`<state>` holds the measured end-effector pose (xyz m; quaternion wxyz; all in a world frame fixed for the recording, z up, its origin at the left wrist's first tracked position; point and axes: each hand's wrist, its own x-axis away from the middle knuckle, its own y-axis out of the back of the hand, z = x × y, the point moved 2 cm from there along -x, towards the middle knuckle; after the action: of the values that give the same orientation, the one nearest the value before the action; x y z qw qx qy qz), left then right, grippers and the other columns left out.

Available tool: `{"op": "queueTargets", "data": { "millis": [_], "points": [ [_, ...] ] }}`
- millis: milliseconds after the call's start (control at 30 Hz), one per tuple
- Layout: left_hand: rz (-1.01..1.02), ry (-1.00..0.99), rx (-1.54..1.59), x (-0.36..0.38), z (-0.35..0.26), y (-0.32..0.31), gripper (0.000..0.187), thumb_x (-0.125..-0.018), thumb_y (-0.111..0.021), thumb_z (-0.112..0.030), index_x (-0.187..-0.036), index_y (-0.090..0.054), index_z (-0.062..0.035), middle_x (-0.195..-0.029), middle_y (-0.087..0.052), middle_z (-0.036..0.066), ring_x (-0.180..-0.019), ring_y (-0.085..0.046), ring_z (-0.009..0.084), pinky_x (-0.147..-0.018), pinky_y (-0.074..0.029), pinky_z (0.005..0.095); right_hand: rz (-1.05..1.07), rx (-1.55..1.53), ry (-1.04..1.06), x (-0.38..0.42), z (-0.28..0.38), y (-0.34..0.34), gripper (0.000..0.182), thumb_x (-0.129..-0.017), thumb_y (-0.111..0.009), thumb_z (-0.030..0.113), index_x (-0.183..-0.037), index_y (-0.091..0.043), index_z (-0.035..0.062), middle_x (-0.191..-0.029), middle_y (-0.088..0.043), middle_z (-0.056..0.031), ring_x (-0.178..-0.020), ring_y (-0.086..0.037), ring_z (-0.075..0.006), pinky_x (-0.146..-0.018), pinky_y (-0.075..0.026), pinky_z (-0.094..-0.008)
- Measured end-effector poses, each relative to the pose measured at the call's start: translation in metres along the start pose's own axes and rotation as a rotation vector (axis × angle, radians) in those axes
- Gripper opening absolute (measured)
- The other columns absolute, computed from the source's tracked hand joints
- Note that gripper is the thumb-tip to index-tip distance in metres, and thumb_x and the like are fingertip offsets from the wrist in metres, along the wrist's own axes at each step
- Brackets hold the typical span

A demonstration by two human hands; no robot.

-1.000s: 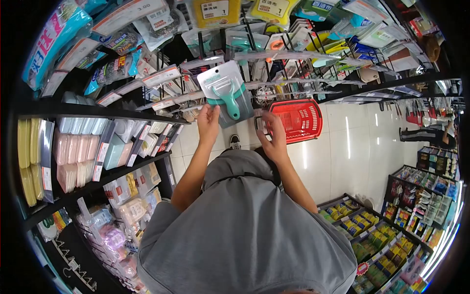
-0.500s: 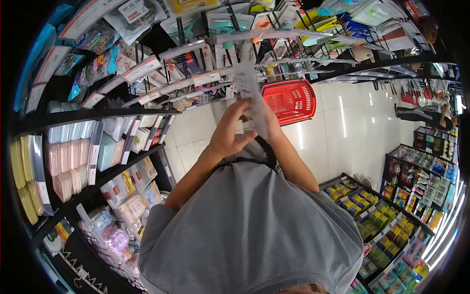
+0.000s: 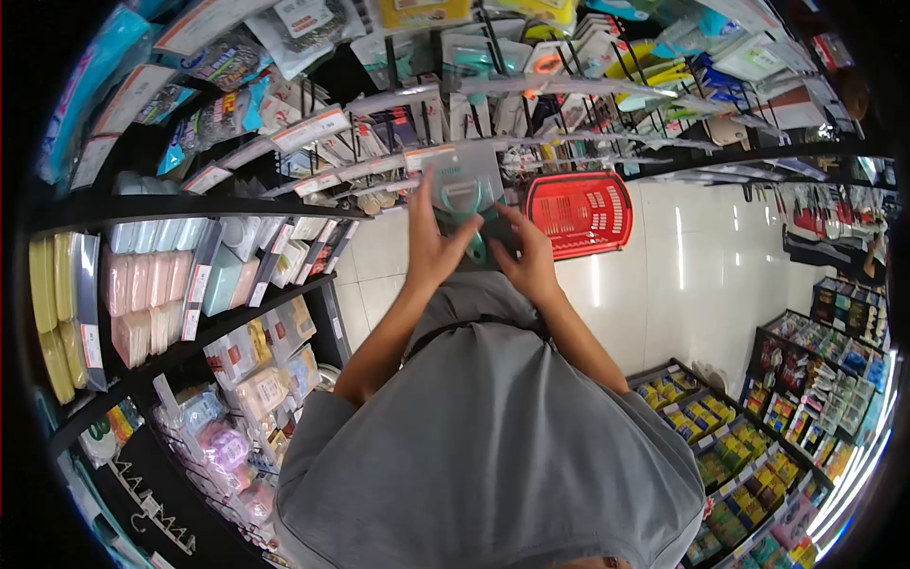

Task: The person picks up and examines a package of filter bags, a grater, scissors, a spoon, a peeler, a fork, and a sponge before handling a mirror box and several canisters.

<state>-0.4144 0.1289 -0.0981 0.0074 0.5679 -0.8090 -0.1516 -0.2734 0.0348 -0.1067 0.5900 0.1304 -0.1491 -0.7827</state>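
Clamped on the clear package (image 3: pixel 477 169), the left hand (image 3: pixel 438 239) lies left of the red basket (image 3: pixel 580 216); its thumb crosses the package front and its fingers run up the left edge, with the fingertips behind the package not visible; the right hand (image 3: pixel 531 258), close to the near left corner of the red basket, has thumb and forefinger apart at the package's lower right edge; whether either one touches that edge cannot be told, and its remaining fingers are largely hidden.

Inside the package, left of the red basket, is a peeler (image 3: pixel 475 248) with a teal handle; the left thumb covers part of it, and glare and blur leave the card print mostly unreadable.

Beyond the red basket are hanging goods on black hooks, crowded and overlapping; a pack of metal scourers (image 3: pixel 305 27), far to its left, is cut off by the top edge of the view; well left of the red basket, a shelf carries pink packs (image 3: pixel 150 283), with tags too small to read; pale floor tiles (image 3: pixel 664 284) extend to its right; farther right, a person (image 3: pixel 834 250) in dark clothing is partly hidden and hard to make out.
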Motion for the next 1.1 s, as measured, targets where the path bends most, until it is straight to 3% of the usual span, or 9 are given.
{"op": "queueTargets", "data": {
  "millis": [33,100,233,500,600,700,800,933,1100],
  "points": [
    [0.044,-0.137,-0.292,0.001,-0.004,0.0,0.083,-0.072,-0.072,-0.031,-0.135,-0.024,-0.0053,-0.124,-0.034,0.025,-0.117,-0.038,0.036,-0.092,-0.039,0.0421,0.006,-0.006,0.013,0.0,0.006,-0.001,0.049,-0.074,-0.06,-0.003,-0.121,-0.047,0.0019,-0.096,-0.06,-0.0104,-0.084,-0.06,-0.0137,-0.068,-0.048,-0.026],
    [0.085,0.058,-0.208,0.004,-0.006,-0.009,0.098,-0.061,-0.076,-0.046,-0.135,-0.025,-0.0076,-0.124,-0.028,0.029,-0.12,-0.029,0.0453,-0.095,-0.032,0.0484,0.112,-0.028,-0.004,-0.001,0.02,-0.004,0.054,-0.069,-0.063,0.0,-0.12,-0.047,0.0045,-0.099,-0.06,-0.0172,-0.075,-0.062,-0.0249,-0.065,-0.049,-0.0312],
    [0.216,0.179,-0.262,0.006,0.026,-0.013,0.119,-0.049,-0.08,-0.053,-0.138,-0.014,-0.0109,-0.128,-0.019,0.038,-0.12,-0.023,0.0539,-0.099,-0.028,0.0513,0.092,-0.019,0.054,-0.003,0.011,-0.009,0.055,-0.068,-0.063,0.0,-0.121,-0.047,0.0043,-0.091,-0.061,-0.0168,-0.073,-0.061,-0.0268,-0.063,-0.049,-0.0317],
    [0.406,0.242,-0.282,-0.002,0.042,-0.013,0.13,-0.041,-0.083,-0.041,-0.14,-0.004,-0.0115,-0.129,-0.015,0.042,-0.122,-0.017,0.0564,-0.1,-0.027,0.0512,0.331,-0.045,-0.138,0.004,-0.003,-0.01,0.068,-0.07,-0.06,-0.004,-0.131,-0.032,0.0065,-0.107,-0.056,-0.0176,-0.084,-0.062,-0.0217,-0.065,-0.051,-0.0297],
    [0.173,0.273,-0.472,-0.024,0.016,0.008,0.128,-0.04,-0.086,-0.033,-0.141,-0.007,-0.0166,-0.13,-0.009,0.042,-0.121,-0.019,0.0544,-0.1,-0.029,0.0489,0.283,-0.325,-0.087,0.013,-0.004,-0.009,0.07,-0.075,-0.057,-0.006,-0.135,-0.021,0.0043,-0.123,-0.043,-0.0156,-0.088,-0.06,-0.0204,-0.069,-0.05,-0.0261],
    [-0.098,0.023,-0.675,-0.052,0.006,0.033,0.122,-0.043,-0.085,-0.033,-0.139,-0.012,-0.0173,-0.127,-0.013,0.04,-0.119,-0.021,0.0541,-0.099,-0.028,0.0502,0.194,-0.329,-0.147,0.026,-0.026,-0.008,0.068,-0.073,-0.059,-0.002,-0.132,-0.026,0.0055,-0.121,-0.048,-0.0147,-0.087,-0.062,-0.0209,-0.061,-0.049,-0.0252],
    [-0.158,-0.156,-0.749,-0.073,0.01,0.039,0.118,-0.045,-0.084,-0.035,-0.138,-0.016,-0.0121,-0.125,-0.014,0.041,-0.118,-0.02,0.0553,-0.096,-0.028,0.0528,0.156,-0.335,-0.2,0.039,-0.048,-0.005,0.065,-0.074,-0.059,-0.001,-0.131,-0.028,0.0047,-0.118,-0.05,-0.0132,-0.085,-0.062,-0.0194,-0.062,-0.048,-0.0247],
    [-0.159,-0.165,-0.694,-0.097,0.023,0.034,0.113,-0.047,-0.083,-0.041,-0.134,-0.022,-0.0027,-0.123,-0.019,0.042,-0.114,-0.023,0.0544,-0.09,-0.029,0.0576,0.079,-0.287,-0.245,0.049,-0.062,-0.001,0.062,-0.074,-0.059,-0.001,-0.129,-0.03,0.0042,-0.112,-0.054,-0.0124,-0.079,-0.061,-0.0172,-0.064,-0.049,-0.0257],
    [-0.286,-0.381,-0.807,-0.107,0.015,0.027,0.109,-0.047,-0.083,-0.04,-0.133,-0.026,-0.0034,-0.126,-0.017,0.042,-0.115,-0.023,0.0535,-0.091,-0.029,0.0567,-0.017,-0.253,-0.311,0.057,-0.071,0.007,0.056,-0.076,-0.06,0.001,-0.125,-0.034,0.0028,-0.107,-0.055,-0.0117,-0.075,-0.061,-0.0152,-0.066,-0.048,-0.0259]
  ]
}}
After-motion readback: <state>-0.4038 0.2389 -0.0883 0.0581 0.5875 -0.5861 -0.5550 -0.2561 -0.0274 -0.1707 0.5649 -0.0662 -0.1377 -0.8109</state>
